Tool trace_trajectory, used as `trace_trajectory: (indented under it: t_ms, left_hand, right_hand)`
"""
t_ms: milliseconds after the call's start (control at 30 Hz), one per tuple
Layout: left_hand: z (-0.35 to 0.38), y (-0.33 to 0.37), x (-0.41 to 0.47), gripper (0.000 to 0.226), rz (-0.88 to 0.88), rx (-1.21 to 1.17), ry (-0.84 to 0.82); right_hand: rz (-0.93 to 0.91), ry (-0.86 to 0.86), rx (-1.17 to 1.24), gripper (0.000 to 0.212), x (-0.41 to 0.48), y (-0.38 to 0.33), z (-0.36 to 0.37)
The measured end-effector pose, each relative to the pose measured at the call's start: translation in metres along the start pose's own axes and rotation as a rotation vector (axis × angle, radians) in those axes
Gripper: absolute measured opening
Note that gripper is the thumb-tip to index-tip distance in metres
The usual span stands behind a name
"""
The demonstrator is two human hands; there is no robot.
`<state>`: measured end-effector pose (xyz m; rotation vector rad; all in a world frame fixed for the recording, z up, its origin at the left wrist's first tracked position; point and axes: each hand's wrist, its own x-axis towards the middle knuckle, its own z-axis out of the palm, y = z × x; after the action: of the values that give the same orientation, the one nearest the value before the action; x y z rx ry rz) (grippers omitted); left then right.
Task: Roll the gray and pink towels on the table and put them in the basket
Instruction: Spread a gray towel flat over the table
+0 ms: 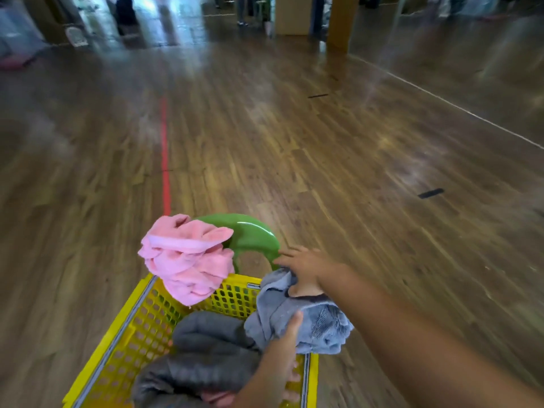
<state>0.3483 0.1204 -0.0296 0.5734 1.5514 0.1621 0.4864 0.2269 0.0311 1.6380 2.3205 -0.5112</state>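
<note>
Basket's (126,334) near end past the bottom edge; left hand's (287,338) fingers behind the held gray towel (321,322).

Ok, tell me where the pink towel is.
Head view, lower centre-left: the pink towel is bunched over the far left corner of the yellow basket, before the green plastic piece, left of the lifted gray towel.

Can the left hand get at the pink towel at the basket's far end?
Likely yes, but not freely: the left hand grips the light gray towel. Nothing blocks the way over the basket to the pink towel.
</note>
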Motion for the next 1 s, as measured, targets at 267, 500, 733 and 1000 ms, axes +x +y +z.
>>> trace_trajectory:
  t_ms: [267, 500, 733, 1000]
  left_hand:
    - [0.017, 0.008, 0.017, 0.132, 0.144, -0.334, 0.123]
    - [0.030, 0.013, 0.030, 0.071, 0.523, -0.423, 0.279]
    - [0.033, 0.010, 0.000, 0.064, 0.847, -0.141, 0.148]
    - [0.070, -0.009, -0.083, 0.061, 0.920, 0.193, -0.428]
  right_hand:
    - [0.155, -0.175, 0.403, 0.103, 0.017, 0.029, 0.039]
    - [0.230, -0.126, 0.927, 0.048, -0.027, 0.040, 0.060]
    - [0.449, 0.232, 1.457, 0.036, -0.117, 0.013, 0.088]
    - [0.817, 0.690, 1.470, 0.040, -0.263, -0.051, 0.097]
